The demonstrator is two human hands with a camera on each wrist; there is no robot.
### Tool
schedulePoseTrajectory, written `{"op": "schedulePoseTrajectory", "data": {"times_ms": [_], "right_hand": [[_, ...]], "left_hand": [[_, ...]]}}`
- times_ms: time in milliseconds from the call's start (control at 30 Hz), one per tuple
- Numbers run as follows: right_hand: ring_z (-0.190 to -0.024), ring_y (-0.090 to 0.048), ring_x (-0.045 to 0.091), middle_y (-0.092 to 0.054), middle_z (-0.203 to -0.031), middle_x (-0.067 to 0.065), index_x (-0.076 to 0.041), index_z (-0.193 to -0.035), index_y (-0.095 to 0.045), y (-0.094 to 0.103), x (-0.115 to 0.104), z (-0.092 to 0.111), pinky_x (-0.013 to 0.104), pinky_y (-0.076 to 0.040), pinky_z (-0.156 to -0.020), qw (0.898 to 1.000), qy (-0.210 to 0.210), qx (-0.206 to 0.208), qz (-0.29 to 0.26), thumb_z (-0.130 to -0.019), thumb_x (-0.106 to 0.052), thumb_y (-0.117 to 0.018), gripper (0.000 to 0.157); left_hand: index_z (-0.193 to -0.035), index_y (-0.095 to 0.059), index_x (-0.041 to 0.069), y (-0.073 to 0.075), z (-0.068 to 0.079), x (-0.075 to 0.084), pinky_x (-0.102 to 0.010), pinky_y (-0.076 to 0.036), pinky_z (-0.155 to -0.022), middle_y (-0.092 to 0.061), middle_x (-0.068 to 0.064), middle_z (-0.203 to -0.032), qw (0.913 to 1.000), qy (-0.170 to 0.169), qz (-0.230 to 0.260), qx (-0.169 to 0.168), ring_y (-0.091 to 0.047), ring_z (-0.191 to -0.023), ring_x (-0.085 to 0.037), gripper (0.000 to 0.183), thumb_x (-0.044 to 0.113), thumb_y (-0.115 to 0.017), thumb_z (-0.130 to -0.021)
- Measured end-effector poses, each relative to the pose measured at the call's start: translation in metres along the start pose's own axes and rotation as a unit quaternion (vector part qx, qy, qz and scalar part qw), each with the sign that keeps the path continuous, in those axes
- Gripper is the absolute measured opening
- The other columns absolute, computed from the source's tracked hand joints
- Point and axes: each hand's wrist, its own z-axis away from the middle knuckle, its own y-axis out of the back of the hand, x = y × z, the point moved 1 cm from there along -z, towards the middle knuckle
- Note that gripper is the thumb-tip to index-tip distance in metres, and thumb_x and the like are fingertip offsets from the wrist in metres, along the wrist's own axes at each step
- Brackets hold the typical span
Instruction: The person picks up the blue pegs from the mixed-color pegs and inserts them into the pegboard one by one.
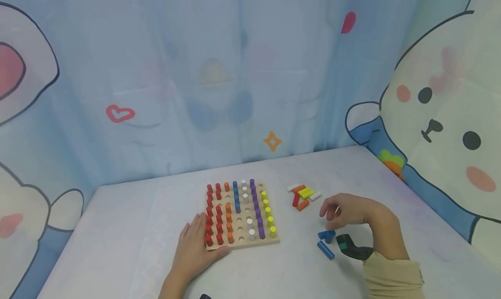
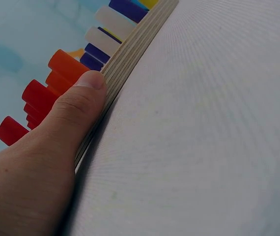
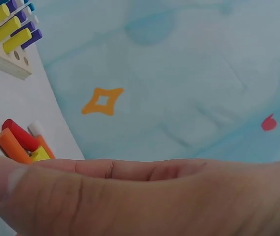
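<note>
A wooden pegboard stands on the table with rows of red, orange, blue, white, purple and yellow pegs; some holes show bare. My left hand rests against its near left corner, fingers straight along the left side and thumb on the front edge. In the left wrist view the thumb touches the board's layered edge. My right hand hovers just above loose blue pegs, its fingers loosely bent. No peg shows between its fingers, though the right wrist view hides the fingertips partly behind the thumb.
Beyond the right hand lies a small pile of loose pegs, among them a red peg, an orange peg, yellow pegs and a white peg. A patterned curtain hangs behind the white table.
</note>
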Motion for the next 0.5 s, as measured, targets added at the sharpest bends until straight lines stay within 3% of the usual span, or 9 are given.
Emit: {"op": "schedulePoseTrajectory", "data": {"times_ms": [500], "right_hand": [[-0.079, -0.057, 0.018, -0.058, -0.09, 0.005, -0.011, -0.102, -0.062, -0.0061, -0.0079, -0.0017, 0.033, -0.055, -0.072, 0.998, -0.045, -0.037, -0.006, -0.076, -0.021, -0.079, 0.033]], "left_hand": [[-0.149, -0.028, 0.005, -0.0031, -0.0008, -0.0012, -0.052, -0.019, -0.117, -0.034, -0.011, -0.153, 1.0, 0.005, 0.007, -0.002, -0.026, -0.145, -0.027, 0.121, 0.087, -0.051, -0.064]]}}
